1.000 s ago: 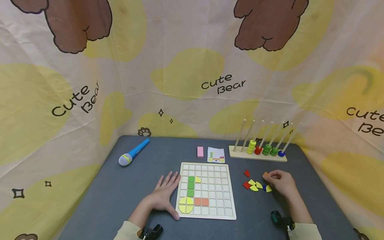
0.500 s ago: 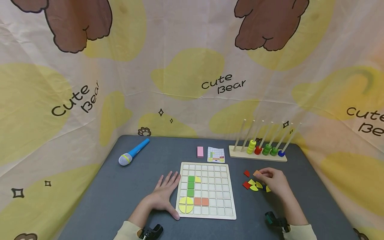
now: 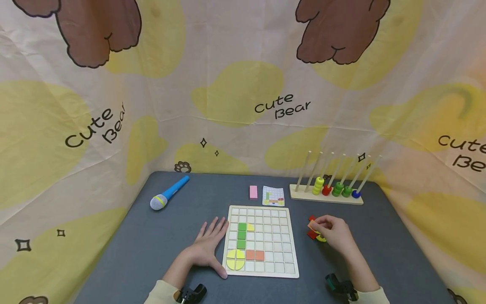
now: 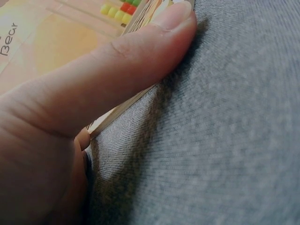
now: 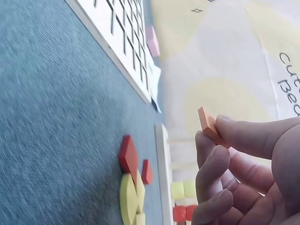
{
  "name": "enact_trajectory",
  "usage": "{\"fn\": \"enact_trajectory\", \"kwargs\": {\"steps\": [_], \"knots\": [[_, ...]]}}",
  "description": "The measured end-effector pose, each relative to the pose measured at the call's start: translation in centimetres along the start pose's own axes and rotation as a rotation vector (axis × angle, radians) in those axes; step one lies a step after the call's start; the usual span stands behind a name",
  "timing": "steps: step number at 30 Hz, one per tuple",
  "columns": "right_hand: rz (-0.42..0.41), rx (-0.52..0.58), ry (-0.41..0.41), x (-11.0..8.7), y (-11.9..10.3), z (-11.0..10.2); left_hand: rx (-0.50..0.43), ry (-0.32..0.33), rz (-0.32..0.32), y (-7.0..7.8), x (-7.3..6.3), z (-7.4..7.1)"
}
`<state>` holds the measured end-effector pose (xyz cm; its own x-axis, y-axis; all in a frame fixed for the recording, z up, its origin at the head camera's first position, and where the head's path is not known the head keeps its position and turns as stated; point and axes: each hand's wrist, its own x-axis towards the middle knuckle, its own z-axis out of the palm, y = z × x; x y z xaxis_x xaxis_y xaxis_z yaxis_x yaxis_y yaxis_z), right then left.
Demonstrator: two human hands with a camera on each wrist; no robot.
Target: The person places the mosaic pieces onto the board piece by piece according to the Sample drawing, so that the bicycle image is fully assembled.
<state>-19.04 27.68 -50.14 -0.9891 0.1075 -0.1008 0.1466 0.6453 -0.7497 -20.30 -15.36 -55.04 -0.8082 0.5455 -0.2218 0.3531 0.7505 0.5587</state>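
Observation:
My right hand (image 3: 335, 233) pinches an orange square tile (image 5: 212, 127) between thumb and fingertips, raised above the loose pieces. Under it in the head view lie a red square tile (image 3: 312, 234) and yellow quarter-round tiles (image 3: 321, 239), partly hidden by the hand. My left hand (image 3: 206, 249) lies with fingers spread along the left edge of a white grid board (image 3: 279, 242), its thumb at the near corner. On the board sit green squares (image 3: 241, 235), two orange squares (image 3: 255, 255), a yellow circle of quarter tiles (image 3: 235, 260) and a single yellow quarter tile (image 3: 250, 227).
Behind the board lie a pink block (image 3: 253, 192) and a printed pattern card (image 3: 273, 196). A wooden bead rack (image 3: 326, 196) with upright pegs stands at the back right. A blue toy microphone (image 3: 169, 193) lies at the back left, near the patterned cloth backdrop (image 3: 228, 93).
My right hand has carried the orange tile leftward over the loose pieces, toward the board, and now covers most of the yellow ones. The left hand has stayed in place.

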Motion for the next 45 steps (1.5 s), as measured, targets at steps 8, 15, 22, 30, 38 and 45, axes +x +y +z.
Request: {"fn": "enact_trajectory", "kwargs": {"steps": [8,15,22,30,38,45], "knots": [[-0.048,0.023,-0.009,0.0,-1.3,2.1,-0.005,-0.002,-0.002,-0.2,0.1,0.3],[-0.082,0.062,-0.071,-0.4,-2.9,4.4,-0.008,0.004,0.017,-0.3,0.0,0.3],[-0.138,0.051,-0.156,-0.9,-4.3,5.9,-0.003,0.005,0.012,-0.3,0.0,0.2],[-0.186,0.028,-0.252,-1.6,-5.0,7.3,-0.003,0.006,0.006,-0.1,-0.1,0.1],[-0.246,-0.013,-0.346,-2.0,-5.0,8.4,0.0,0.0,0.013,-0.1,0.0,0.1],[-0.289,-0.05,-0.384,-2.3,-4.8,9.3,0.015,0.008,0.008,-0.2,0.1,0.2]]}}
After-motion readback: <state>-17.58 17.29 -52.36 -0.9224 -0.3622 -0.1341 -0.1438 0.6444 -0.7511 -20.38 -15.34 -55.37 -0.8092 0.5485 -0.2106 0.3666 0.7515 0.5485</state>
